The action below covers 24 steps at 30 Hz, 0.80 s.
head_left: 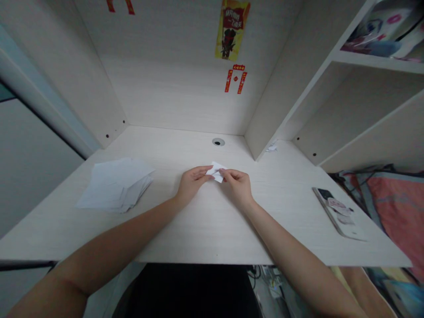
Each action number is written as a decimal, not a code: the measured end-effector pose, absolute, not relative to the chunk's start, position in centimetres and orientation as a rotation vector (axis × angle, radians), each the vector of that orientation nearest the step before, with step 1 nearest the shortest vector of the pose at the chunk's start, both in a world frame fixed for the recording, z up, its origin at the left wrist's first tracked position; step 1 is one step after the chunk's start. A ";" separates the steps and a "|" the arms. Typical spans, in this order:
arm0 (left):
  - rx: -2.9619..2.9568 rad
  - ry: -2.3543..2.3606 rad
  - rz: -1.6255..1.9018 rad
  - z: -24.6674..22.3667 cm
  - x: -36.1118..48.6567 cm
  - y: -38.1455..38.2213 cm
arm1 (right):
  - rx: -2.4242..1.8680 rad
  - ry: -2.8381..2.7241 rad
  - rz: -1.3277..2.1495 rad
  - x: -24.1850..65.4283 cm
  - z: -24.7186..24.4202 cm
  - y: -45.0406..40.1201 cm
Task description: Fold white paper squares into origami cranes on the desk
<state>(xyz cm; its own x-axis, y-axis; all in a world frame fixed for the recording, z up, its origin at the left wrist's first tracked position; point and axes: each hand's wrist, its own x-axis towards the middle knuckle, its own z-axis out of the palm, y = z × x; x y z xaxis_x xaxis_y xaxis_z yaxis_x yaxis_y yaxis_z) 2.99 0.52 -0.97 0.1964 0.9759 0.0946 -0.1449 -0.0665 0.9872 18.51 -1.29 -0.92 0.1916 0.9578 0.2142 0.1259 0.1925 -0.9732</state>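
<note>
A small folded piece of white paper [216, 170] is held between both hands, just above the middle of the white desk. My left hand [194, 180] pinches its left side between thumb and fingers. On the right side, my right hand [237, 183] grips the paper with thumb and forefinger, the other fingers curled. The finer folds are too small to make out. A loose stack of white paper sheets [114, 185] lies on the desk to the left of my left hand.
A phone in a decorated case [341, 214] lies on the desk's [198, 238] right side. Behind the hands is a round cable hole [218, 141]. A vertical divider [265, 110] stands at the back right. Red fabric [397, 207] is beyond the right edge.
</note>
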 end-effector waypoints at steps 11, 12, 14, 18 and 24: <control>1.147 0.993 1.267 -1.6 2.8 1.0 | -1.096 -1.231 0.934 18.4 -1.4 -1.2; 1.159 0.993 1.276 -1.6 2.8 0.9 | -1.092 -1.220 0.937 18.3 -1.5 -1.2; 1.197 0.995 1.292 -1.6 2.8 0.7 | -1.089 -1.187 0.954 18.3 -1.4 -1.1; 1.266 0.983 1.300 -1.4 2.8 0.4 | -1.078 -1.095 1.016 18.2 -1.4 -1.0; 1.296 1.003 1.300 -1.3 2.9 0.3 | -1.046 -0.987 1.111 18.1 -1.9 -0.9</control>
